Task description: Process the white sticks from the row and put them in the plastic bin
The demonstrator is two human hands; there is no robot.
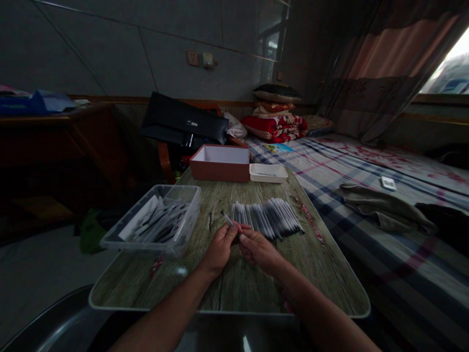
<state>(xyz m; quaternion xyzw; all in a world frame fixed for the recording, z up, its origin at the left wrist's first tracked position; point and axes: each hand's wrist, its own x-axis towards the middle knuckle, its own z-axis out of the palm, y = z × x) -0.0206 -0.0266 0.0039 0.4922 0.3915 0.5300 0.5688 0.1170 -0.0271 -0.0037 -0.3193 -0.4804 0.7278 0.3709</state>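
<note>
My left hand [222, 244] is closed around a slim clear pen [227, 219], whose dark end sticks out up and to the left past the fingers. My right hand [256, 248] meets it at the pen's lower end, thumb and fingers pinched together. The fingers hide most of that end. Just beyond the hands, a row of similar clear pens [266, 218] with dark ends lies side by side on the table. Left of my hands stands a clear plastic bin [187, 226] with many loose pens or pen parts [161, 222] heaped inside.
The wood-patterned table [216, 298] has a pale rim. At its far edge stand a reddish-brown box [220, 171] and a small white tray [269, 179] holding a few thin items. A bed with a checked sheet [322, 171] borders the right side; a dark stool [54, 322] shows at lower left.
</note>
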